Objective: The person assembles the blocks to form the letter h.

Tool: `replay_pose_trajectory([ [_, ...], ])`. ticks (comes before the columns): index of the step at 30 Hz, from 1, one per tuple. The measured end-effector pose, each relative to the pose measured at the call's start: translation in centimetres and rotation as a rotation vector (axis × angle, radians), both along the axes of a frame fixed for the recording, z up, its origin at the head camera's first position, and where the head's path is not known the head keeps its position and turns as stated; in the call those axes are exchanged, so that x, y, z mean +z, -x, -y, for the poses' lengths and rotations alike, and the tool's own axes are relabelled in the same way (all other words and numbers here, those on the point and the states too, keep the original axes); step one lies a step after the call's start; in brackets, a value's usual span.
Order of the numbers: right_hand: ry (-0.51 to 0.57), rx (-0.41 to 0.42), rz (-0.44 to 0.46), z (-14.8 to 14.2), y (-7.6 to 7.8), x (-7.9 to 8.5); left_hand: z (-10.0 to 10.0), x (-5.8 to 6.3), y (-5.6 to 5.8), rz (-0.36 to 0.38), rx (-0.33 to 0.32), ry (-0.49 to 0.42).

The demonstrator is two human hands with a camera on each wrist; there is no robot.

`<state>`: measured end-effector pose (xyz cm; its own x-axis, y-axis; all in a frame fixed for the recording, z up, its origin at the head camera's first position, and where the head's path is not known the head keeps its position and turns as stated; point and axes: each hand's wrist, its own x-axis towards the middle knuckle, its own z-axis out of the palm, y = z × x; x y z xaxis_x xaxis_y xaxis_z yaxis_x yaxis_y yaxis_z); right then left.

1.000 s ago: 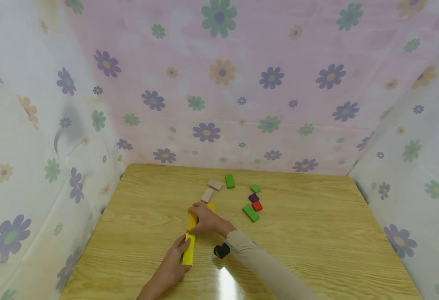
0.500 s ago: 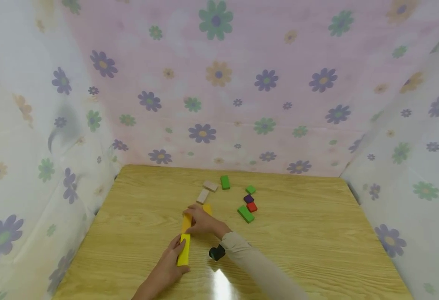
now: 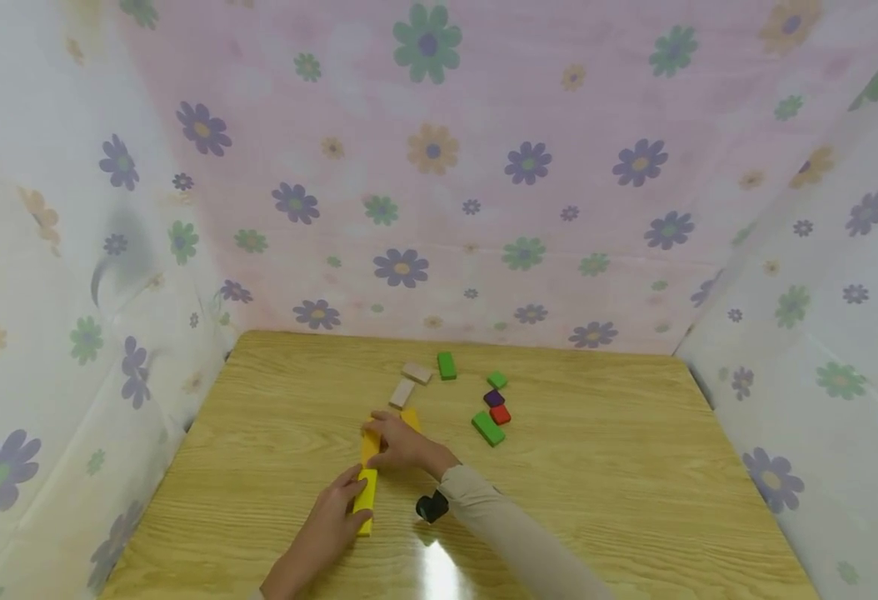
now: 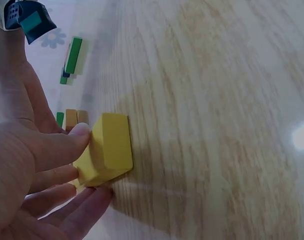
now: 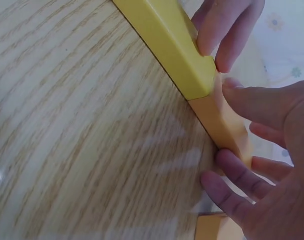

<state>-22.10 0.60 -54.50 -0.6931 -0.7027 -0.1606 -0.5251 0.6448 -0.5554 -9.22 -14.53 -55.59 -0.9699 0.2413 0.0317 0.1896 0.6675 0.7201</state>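
In the head view, a yellow block (image 3: 365,504) and an orange block (image 3: 369,447) lie end to end on the wooden table (image 3: 596,475). My left hand (image 3: 326,518) holds the yellow block along its left side; the left wrist view shows the thumb against one face and fingertips by the opposite edge. With thumb and fingers at its two ends, my right hand (image 3: 403,444) grips the orange block and partly covers it. The right wrist view has the ends of the yellow block (image 5: 174,50) and orange block (image 5: 217,117) touching.
Another orange block (image 3: 411,418) lies just beyond my right hand. Farther back are two plain wooden blocks, one (image 3: 402,392) nearer, and a green block (image 3: 447,366). To the right sit a small green block, a purple block (image 3: 494,398), a red block (image 3: 500,414) and a longer green block (image 3: 488,428).
The head view has shifted slightly, sliding the scene left. My left thumb has moved from the yellow block's near end up onto its side. My right hand keeps its grip on the orange block.
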Motion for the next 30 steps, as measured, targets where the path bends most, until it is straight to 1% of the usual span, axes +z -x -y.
replay_pose_trajectory([
  [6,0.035,0.018,-0.063,-0.9,0.0,0.7,-0.1,-0.7,0.9,-0.052,0.008,0.045],
  [7,0.046,0.019,-0.069,-1.0,0.1,0.9,0.0,-0.8,1.1,-0.056,0.007,0.04],
  [11,0.075,0.012,-0.102,-1.8,0.2,1.7,0.4,-1.1,2.0,-0.08,-0.029,0.023],
  [15,0.09,-0.008,-0.101,-2.8,0.4,2.3,0.5,-1.2,2.7,-0.063,-0.065,0.004],
  [18,0.097,-0.03,-0.079,-3.4,0.8,2.7,0.6,-1.2,2.8,-0.026,-0.065,-0.006],
  [22,0.117,-0.058,-0.038,-4.5,1.1,3.4,0.5,-1.3,2.7,-0.006,-0.062,-0.034],
  [24,0.133,-0.074,-0.017,-5.1,1.2,3.8,0.4,-1.3,2.7,-0.008,-0.073,-0.047],
  [28,0.142,-0.098,-0.013,-6.0,1.6,4.4,0.2,-1.2,2.5,-0.027,-0.084,-0.046],
  [30,0.143,-0.102,-0.013,-6.3,1.7,4.6,0.1,-1.1,2.4,-0.039,-0.076,-0.036],
])
